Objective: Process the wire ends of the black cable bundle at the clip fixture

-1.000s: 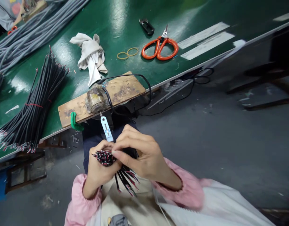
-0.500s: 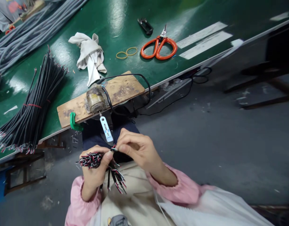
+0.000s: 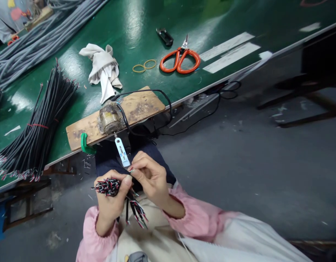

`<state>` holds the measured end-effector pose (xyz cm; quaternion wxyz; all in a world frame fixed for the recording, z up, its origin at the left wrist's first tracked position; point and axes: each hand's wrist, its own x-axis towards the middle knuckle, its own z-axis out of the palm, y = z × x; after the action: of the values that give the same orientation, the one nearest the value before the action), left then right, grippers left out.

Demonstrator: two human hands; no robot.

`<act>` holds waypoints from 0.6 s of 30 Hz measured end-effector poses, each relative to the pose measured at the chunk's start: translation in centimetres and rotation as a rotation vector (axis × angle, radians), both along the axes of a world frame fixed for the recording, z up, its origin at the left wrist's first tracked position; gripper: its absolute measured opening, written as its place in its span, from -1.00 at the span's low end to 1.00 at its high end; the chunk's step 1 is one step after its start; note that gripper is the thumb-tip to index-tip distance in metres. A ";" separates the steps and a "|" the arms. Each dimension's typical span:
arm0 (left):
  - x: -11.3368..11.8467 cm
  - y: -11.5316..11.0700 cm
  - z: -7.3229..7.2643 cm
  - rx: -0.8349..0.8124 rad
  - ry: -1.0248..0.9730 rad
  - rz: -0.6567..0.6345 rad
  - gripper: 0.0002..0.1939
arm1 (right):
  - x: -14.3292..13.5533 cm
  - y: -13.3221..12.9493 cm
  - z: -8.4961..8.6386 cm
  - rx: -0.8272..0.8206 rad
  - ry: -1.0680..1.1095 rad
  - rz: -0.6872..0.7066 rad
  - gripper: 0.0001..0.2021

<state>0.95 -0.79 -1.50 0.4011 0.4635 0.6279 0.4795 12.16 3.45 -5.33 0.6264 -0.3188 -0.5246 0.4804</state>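
Observation:
My left hand (image 3: 112, 196) is closed around a bundle of black cables (image 3: 108, 186) whose stripped ends show red, white and black wires. More ends of the bundle (image 3: 137, 211) hang out below my thumb. My right hand (image 3: 151, 176) pinches the thin wire ends (image 3: 131, 170) of one cable at my left thumb tip. Just above the fingertips, a light-blue blade-shaped piece (image 3: 122, 152) sticks out from a small motor (image 3: 111, 118). That motor is fixed on a wooden board (image 3: 143, 103) at the table edge, with a green clamp (image 3: 86, 143) beside it.
On the green table (image 3: 146, 22) lie orange-handled scissors (image 3: 180, 60), a black thread snipper (image 3: 164, 37), rubber bands (image 3: 144, 66) and a white cloth (image 3: 102, 69). A tied black cable bundle (image 3: 42, 120) and long grey cables (image 3: 53, 40) are at left. A stool (image 3: 28, 203) stands below.
My right hand has shifted left, close to my left thumb and the wire ends. The view has moved slightly. My left hand keeps its hold on the bundle.

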 end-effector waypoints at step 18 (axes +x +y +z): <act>-0.6 -0.1 -0.4 0.069 0.003 0.030 -0.85 | 1.0 1.2 0.4 0.089 -0.038 0.059 -0.85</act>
<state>0.37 -0.89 -1.92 0.3768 0.4682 0.6184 0.5064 13.12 4.61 -4.93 0.6155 -0.2840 -0.5662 0.4688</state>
